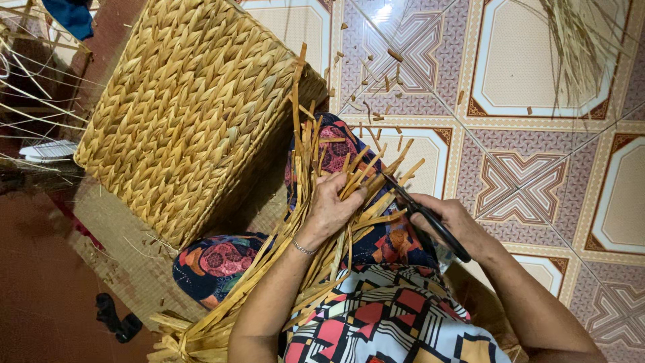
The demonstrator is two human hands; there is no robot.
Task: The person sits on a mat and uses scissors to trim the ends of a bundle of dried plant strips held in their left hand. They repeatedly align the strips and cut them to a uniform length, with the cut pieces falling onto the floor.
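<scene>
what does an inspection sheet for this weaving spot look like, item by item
surface: patterned tiled floor, with a woven mat under the basket at left
job's things: bundle of flat straw strips across the person's lap; black scissors at the strip ends; large woven basket on its side, touching the knee
clutter: short straw offcuts scattered on the tiles; loose straw stalks top right; small black object lower left
grippers: left hand with fingers closed on the strips; right hand gripping the scissors
cables: nothing seen
surroundings: blue cloth top left; nobody else in view
</scene>
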